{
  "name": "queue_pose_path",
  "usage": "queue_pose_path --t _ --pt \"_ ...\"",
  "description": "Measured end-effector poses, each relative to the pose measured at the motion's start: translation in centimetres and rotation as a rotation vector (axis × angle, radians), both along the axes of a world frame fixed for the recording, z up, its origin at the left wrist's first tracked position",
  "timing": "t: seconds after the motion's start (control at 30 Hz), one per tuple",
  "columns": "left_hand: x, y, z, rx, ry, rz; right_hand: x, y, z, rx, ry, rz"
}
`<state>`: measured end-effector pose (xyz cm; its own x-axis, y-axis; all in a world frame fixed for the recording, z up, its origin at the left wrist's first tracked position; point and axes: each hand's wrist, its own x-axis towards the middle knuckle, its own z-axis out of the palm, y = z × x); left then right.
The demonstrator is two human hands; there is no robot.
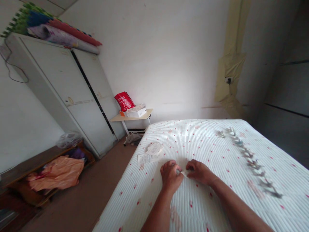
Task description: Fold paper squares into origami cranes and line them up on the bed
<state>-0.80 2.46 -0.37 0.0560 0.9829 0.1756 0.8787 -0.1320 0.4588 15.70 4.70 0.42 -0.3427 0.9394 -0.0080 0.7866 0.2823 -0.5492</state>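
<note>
Over the middle of a bed, my left hand (170, 175) and my right hand (200, 172) are close together, fingers bent inward. Between their fingertips they pinch a small piece of whitish paper (184, 174), apparently folded; most of it is hidden by the fingers. Just beyond my left hand lie loose sheets of printed paper (154, 148), some overlapping. Along the right side of the bed runs a slanting row of several small folded paper figures (254, 164), blurred and greyish, with pointed parts.
White bedding (193, 206) with red dots covers the bed. Past its far left corner stands a small table (118, 118) with a red bag (124, 101) and a white box (137, 112). A grey cabinet (60, 71) and a wooden bench (21, 164) stand at left.
</note>
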Motion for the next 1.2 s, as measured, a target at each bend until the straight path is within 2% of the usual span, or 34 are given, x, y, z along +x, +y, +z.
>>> queue_pose_path --t 0.3,0.5,0.63,0.73,0.83,0.93,1.03,1.13,1.2 --pt "0.2 -0.1 -0.2 -0.006 0.0 -0.005 -0.1 -0.1 -0.1 0.011 0.022 0.01" --pt "0.3 -0.1 -0.1 0.028 -0.069 -0.003 -0.1 -0.3 0.2 0.045 0.083 0.023" --pt "0.3 0.2 -0.5 0.137 -0.252 -0.056 -0.3 -0.2 -0.3 0.133 0.206 0.076" --pt "0.2 0.4 -0.7 0.225 -0.401 -0.116 -0.6 -0.2 -0.7 0.263 0.306 0.099" --pt "0.2 0.4 -0.7 0.256 -0.488 -0.121 -1.1 -0.3 -0.9 0.412 0.353 0.076" --pt "0.3 0.4 -0.9 0.203 -0.593 -0.103 -1.4 -0.5 -0.9 0.555 0.351 0.065" --pt "0.3 0.5 -0.9 0.11 -0.798 -0.119 -1.5 -0.7 -0.8 0.652 0.339 0.079" --pt "0.2 0.5 -0.6 -0.028 -1.068 -0.171 -1.5 -0.7 -0.6 0.701 0.346 0.099" --pt "0.2 0.4 -0.2 -0.115 -1.177 -0.199 -1.5 -0.7 -0.6 0.709 0.35 0.106"
